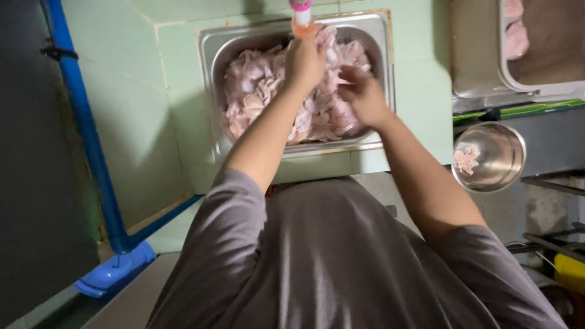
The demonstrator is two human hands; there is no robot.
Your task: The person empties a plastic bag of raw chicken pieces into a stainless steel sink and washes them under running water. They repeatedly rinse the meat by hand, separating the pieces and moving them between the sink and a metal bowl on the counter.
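Pale pink raw meat pieces [256,91] filled the steel sink [210,73] under both hands, the left hand [304,61] clamped on an orange bottle [301,21], the right hand [364,94] loosely curled among them, so rinsing looked barely begun.

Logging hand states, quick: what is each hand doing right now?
Left hand: closed on the bottle.
Right hand: over the meat; grip cannot be told.

pale pink raw meat [262,91] fills a silver steel sink [210,55]; pale green tiles [122,91] surround it, a bright blue pipe [85,122] beside, grey shirt [329,262] below, small steel bowl [506,152].
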